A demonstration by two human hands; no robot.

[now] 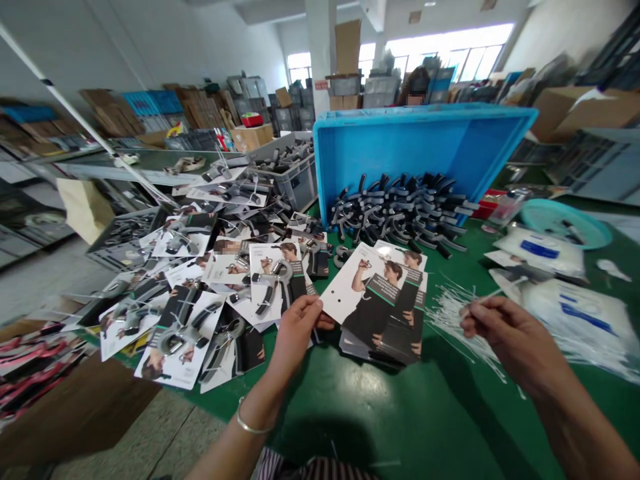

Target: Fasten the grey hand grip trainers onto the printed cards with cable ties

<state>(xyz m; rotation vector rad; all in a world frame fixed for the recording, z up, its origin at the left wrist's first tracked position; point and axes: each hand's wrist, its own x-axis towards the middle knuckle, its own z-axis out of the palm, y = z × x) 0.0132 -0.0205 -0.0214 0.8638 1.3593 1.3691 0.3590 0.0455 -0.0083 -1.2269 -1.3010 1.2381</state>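
My left hand (299,327) pinches the left edge of a printed backing card (350,283) with two small punched holes. That card is tilted and overlaps a stack of similar cards (383,350). My right hand (495,323) is closed in a pinch on a thin white cable tie (507,287), right of the stack. Below and beside it lies a loose pile of white cable ties (453,310). Left of my left hand, hand grippers tied onto cards (273,280) are heaped up. Behind the stack, loose grey and black hand grippers (395,207) spill from a blue crate.
The blue crate (385,143) lies on its side on the green table (345,407). Plastic bags of cable ties (585,313) and a turquoise tray (565,220) are at the right. A grey crate (300,177) stands behind the heap. A person (415,87) is behind the blue crate.
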